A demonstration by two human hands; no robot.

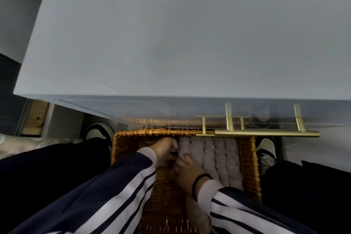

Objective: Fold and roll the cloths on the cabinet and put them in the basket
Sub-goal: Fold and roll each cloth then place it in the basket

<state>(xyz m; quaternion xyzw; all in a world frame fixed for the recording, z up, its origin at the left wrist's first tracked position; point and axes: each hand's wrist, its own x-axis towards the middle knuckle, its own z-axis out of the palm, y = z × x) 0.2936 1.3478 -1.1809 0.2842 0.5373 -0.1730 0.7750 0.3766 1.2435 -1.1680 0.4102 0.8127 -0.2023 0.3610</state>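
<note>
A woven wicker basket (pixel 248 169) stands on the floor in front of the cabinet (pixel 190 34). Several rolled grey cloths (pixel 220 156) lie side by side along its right half. My left hand (pixel 164 150) holds the far end of the leftmost roll (pixel 183 147), fingers curled against it. My right hand (pixel 188 175), with a black band on the wrist, grips the same roll nearer to me and hides its middle. Both hands are inside the basket.
The cabinet top is a bare grey surface. Brass handles (pixel 266 133) jut from the cabinet front over the basket's far rim. Shoes (pixel 97 129) stand to the basket's left, and another shoe (pixel 266 150) to its right. My dark trouser legs flank the basket.
</note>
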